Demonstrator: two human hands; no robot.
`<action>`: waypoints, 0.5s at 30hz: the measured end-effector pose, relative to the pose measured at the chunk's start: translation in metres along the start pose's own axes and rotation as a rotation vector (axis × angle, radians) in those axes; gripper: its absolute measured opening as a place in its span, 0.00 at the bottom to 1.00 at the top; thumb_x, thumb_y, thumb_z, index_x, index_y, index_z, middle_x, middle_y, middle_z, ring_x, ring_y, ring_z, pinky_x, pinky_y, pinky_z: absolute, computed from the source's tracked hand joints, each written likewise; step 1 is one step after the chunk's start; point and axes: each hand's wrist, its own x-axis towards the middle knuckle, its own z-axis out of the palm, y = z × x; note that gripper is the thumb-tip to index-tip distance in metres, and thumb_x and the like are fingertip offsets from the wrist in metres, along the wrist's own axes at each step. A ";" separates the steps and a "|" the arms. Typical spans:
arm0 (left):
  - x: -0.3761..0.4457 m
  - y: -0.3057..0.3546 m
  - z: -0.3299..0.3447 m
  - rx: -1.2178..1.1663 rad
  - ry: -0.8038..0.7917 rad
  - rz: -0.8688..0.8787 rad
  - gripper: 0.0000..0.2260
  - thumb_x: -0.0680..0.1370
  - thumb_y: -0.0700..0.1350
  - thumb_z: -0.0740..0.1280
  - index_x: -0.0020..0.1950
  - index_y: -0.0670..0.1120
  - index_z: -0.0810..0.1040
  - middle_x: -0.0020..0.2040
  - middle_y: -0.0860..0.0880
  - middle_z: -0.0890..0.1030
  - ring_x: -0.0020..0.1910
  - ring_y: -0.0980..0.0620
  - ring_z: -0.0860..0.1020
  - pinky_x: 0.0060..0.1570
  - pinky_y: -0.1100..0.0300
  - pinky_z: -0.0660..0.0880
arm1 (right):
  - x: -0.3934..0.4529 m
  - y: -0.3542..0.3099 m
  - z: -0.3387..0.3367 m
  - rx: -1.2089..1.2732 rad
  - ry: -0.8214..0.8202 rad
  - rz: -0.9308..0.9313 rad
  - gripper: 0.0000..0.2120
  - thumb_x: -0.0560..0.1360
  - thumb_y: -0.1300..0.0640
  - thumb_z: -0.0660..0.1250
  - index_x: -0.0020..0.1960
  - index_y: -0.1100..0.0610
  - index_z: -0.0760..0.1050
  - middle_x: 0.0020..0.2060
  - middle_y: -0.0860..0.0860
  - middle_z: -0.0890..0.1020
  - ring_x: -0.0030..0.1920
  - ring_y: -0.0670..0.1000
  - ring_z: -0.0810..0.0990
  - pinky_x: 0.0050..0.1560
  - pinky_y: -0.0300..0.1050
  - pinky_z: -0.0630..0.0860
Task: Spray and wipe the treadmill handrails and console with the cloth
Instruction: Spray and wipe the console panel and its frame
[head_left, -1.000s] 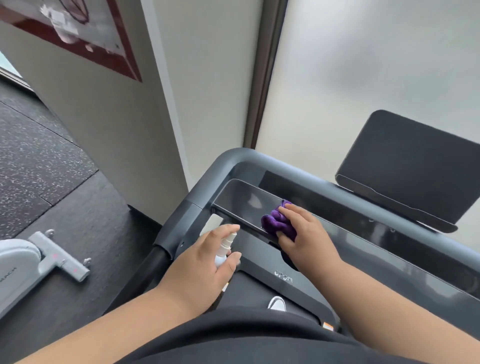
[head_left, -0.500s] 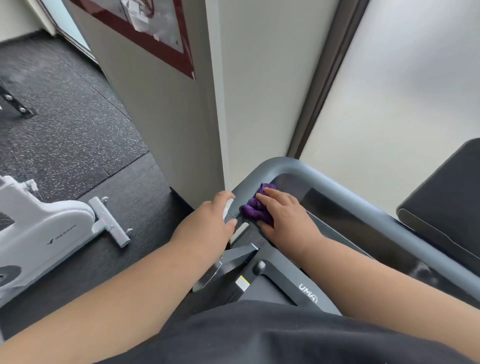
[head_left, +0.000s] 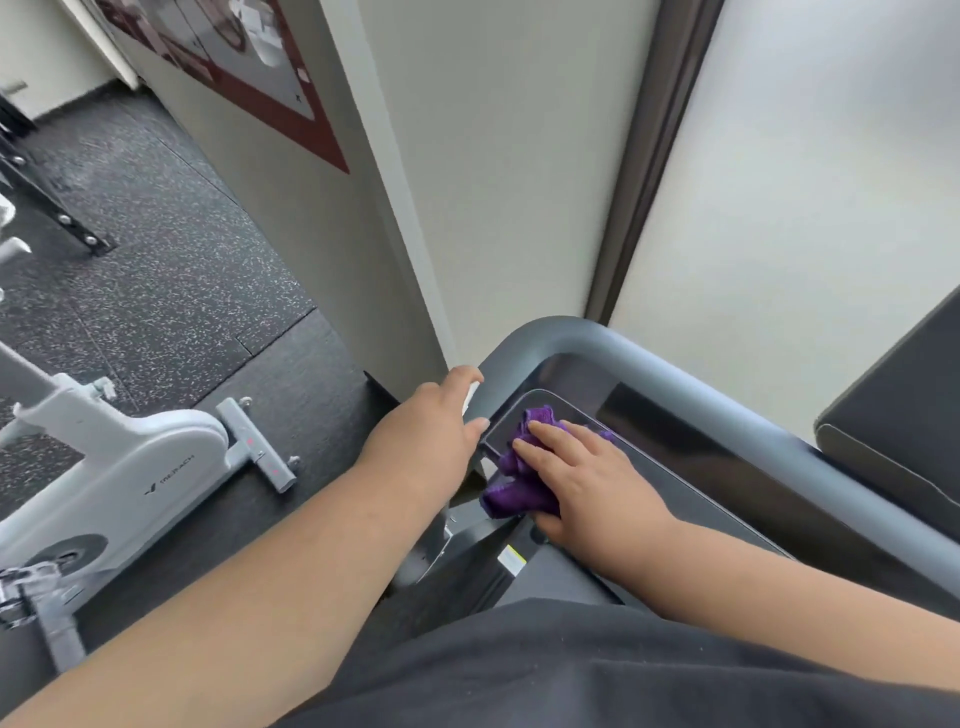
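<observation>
Right hand (head_left: 592, 480) lying flat with fingers extended, pressing crumpled purple microfibre cloth (head_left: 511, 486) against left end of glossy black treadmill console panel (head_left: 670, 467); cloth bunching partly under palm, partly spilling off panel's near edge toward left. Left hand (head_left: 431, 434) curling around small white spray bottle (head_left: 470, 397), only a sliver of bottle showing between index finger and thumb, thumb tip touching corner of console panel just beside cloth. Curved grey tubular treadmill handrail (head_left: 691, 376) wrapping round far side of console, bending down at left corner just beyond left hand. Dark rectangular tablet-style screen (head_left: 898, 395) standing tilted at right edge, behind handrail. Black garment of person (head_left: 571, 675) filling bottom of view. White stationary exercise bike (head_left: 119, 478) standing on speckled black rubber floor (head_left: 156, 291) at left, well apart from treadmill. Pale wall (head_left: 498, 156) with dark vertical frame strip (head_left: 649, 156) rising behind; maroon-bordered poster (head_left: 249, 67) hanging on side wall at upper left
</observation>
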 end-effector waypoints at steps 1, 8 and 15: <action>0.007 0.009 -0.001 0.002 -0.004 0.028 0.18 0.80 0.57 0.64 0.68 0.62 0.61 0.50 0.51 0.73 0.39 0.47 0.75 0.36 0.56 0.68 | -0.001 0.001 -0.001 0.010 0.010 -0.005 0.34 0.62 0.47 0.77 0.67 0.52 0.76 0.66 0.52 0.77 0.63 0.61 0.77 0.60 0.57 0.77; 0.072 0.079 0.011 0.098 -0.025 0.185 0.19 0.82 0.54 0.63 0.71 0.57 0.63 0.54 0.47 0.75 0.41 0.47 0.72 0.39 0.56 0.69 | -0.014 0.011 -0.002 0.027 0.012 -0.008 0.34 0.64 0.43 0.75 0.69 0.51 0.74 0.67 0.51 0.76 0.64 0.60 0.76 0.62 0.56 0.74; 0.093 0.103 0.032 0.139 -0.061 0.254 0.16 0.82 0.51 0.63 0.68 0.55 0.64 0.55 0.46 0.77 0.42 0.45 0.76 0.39 0.52 0.76 | -0.012 0.013 -0.005 -0.027 -0.127 0.014 0.38 0.69 0.42 0.68 0.76 0.46 0.61 0.75 0.48 0.64 0.69 0.59 0.67 0.65 0.58 0.68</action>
